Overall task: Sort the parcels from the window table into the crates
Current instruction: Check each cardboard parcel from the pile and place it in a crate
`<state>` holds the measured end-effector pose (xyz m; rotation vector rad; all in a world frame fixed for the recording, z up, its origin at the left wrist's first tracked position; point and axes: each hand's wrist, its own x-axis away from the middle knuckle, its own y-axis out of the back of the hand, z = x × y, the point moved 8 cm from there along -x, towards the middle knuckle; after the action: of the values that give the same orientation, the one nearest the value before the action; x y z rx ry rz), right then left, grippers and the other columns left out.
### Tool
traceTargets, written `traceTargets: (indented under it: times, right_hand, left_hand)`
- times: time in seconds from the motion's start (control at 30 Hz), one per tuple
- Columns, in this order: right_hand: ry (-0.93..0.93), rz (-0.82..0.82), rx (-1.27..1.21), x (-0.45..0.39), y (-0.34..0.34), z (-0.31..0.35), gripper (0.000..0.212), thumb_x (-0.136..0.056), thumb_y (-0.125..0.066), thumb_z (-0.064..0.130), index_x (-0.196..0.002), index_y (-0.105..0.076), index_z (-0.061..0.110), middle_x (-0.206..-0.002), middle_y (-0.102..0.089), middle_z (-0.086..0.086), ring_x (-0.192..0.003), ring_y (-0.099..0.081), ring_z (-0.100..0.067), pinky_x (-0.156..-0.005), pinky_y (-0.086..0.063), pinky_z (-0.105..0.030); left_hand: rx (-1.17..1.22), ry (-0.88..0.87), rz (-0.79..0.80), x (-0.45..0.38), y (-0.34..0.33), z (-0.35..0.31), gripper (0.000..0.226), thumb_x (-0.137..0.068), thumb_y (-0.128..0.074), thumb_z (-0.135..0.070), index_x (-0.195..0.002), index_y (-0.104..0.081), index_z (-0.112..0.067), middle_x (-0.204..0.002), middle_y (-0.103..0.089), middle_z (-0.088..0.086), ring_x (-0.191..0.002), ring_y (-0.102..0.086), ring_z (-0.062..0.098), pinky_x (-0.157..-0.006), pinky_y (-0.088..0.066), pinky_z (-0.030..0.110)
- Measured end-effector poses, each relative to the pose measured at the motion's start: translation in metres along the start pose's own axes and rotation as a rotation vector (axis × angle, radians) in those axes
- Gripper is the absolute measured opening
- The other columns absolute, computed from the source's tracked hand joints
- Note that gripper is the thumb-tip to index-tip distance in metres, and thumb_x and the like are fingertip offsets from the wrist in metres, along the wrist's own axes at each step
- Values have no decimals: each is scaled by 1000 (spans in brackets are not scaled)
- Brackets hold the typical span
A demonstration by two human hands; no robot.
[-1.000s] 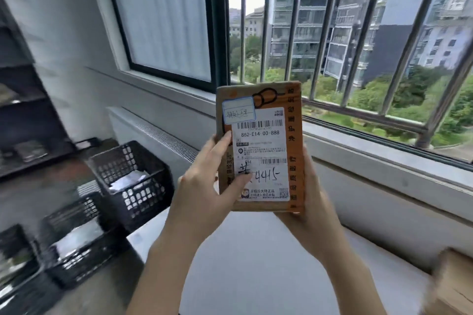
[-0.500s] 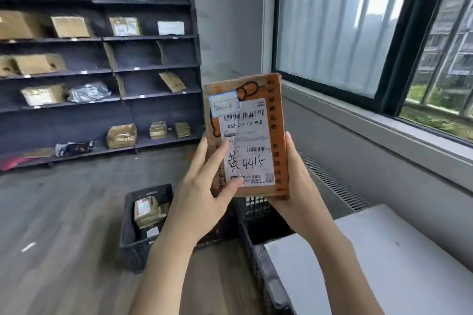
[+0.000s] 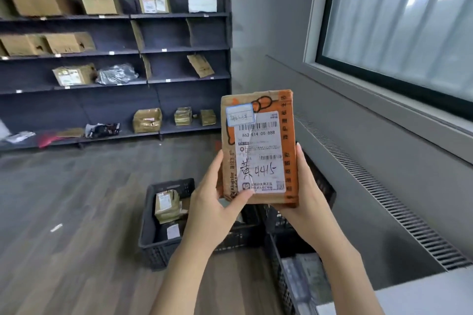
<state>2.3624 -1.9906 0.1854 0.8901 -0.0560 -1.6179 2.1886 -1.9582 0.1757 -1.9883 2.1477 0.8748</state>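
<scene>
Holding the parcel (image 3: 258,147) upright in front of me with both hands, I have its white label facing me, the handwritten 4415 readable near the bottom. My left hand (image 3: 213,208) grips the lower left edge, thumb pressed across the bottom corner of the label and fingers wrapped behind. My right hand (image 3: 304,197) cups the lower right edge, fingers running up the orange side strip, palm under the bottom corner. The parcel is in the air, above and between 2 dark crates on the floor. The left crate (image 3: 153,245) sits just past my left wrist and holds a few small packages (image 3: 166,206). The right crate (image 3: 281,276) is partly hidden behind my right forearm, close against the table (image 3: 422,296), whose pale corner shows at the lower right. Beyond the crates, across the wooden floor, dark shelves (image 3: 115,51) line the far wall with cardboard boxes and bags spread over several levels. To my right a window (image 3: 396,20) runs along the grey wall above a long vent.
</scene>
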Motion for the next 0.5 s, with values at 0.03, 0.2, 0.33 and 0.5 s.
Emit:
traceTargets:
  times: [0.03,0.2,0.33,0.5]
  right_hand:
    - [-4,3,4,-14,-4,-12,111,-81,-75,15,-150,8,42,-150,-34,18,-134,-39,-1,-109,-39,-27]
    - [-85,-25,5,-90,-11,-94,115,-78,-76,14,-147,9,49,-148,-31,25,-127,-42,8,-99,-42,-14]
    - [-146,-75,52,-152,-1,-156,113,-78,-78,20,-149,8,42,-147,-29,25,-125,-37,16,-93,-37,-5]
    - [-243,-68,118,-208,12,-219,115,-74,-81,26,-152,3,38,-150,-31,20,-128,-43,4,-94,-47,-26]
  left_hand:
    - [-36,9,29,-16,-7,10,82,-79,-75,-34,-134,-21,-61,-140,-47,-17,-126,-49,1,-105,-44,36]
    - [-144,0,176,-115,-53,50,79,-83,-70,-30,-136,-16,-54,-149,-25,-20,-121,-12,-34,-102,-13,-2]
    - [-153,50,255,-198,-95,79,74,-85,-68,-33,-133,-18,-59,-156,-20,-11,-131,-6,-14,-105,-8,16]
    - [-134,51,321,-270,-142,113,73,-84,-69,-37,-133,-20,-62,-155,-27,-12,-143,-21,5,-118,-21,42]
